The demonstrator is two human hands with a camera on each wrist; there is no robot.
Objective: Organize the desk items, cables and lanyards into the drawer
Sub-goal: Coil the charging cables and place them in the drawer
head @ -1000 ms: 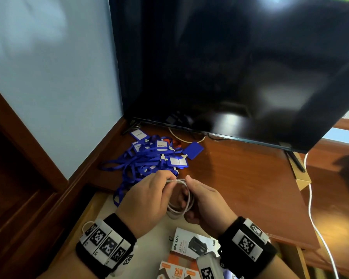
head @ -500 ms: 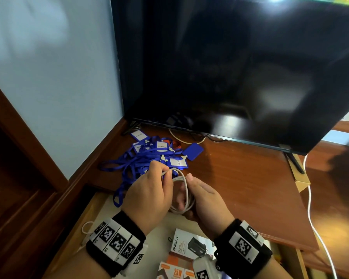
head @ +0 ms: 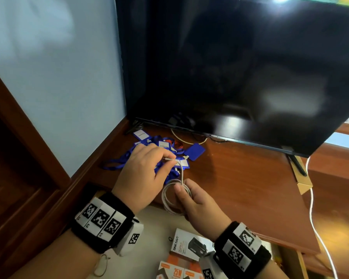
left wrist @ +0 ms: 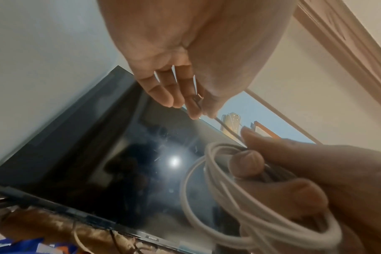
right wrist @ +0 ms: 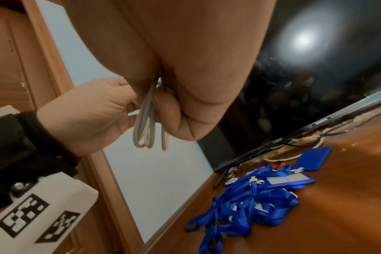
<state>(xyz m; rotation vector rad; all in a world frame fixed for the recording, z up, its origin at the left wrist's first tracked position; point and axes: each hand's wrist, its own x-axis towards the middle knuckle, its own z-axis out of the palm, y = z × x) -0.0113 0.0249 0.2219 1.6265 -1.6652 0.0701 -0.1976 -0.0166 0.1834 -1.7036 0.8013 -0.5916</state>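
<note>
In the head view, the right hand [head: 197,202] is pinching a coiled white cable [head: 174,198] between thumb and curled fingers, just in front of the wooden desk [head: 240,178] edge and above the open drawer [head: 149,258], while the left hand [head: 143,178] is pinching the cable's free end between thumb and forefinger, raised over the blue lanyards [head: 165,156] that are lying on the desk near the television [head: 230,77]. To finish the coil well, the left hand is probably best bringing that tail round the loops snugly while the right thumb is keeping them stacked, so nothing springs open before it goes into the drawer beside the boxed chargers [head: 186,245]. The left wrist view is showing what the head view hides: the connector tip [left wrist: 197,98] sitting between the left fingertips [left wrist: 194,110], the other fingers hanging loosely spread, and several loops lying under the right thumb. The right wrist view is showing the loops edge-on, hanging below the closed right fingers, and the lanyards sprawling tangled on the desk in front of the television's stand.
</note>
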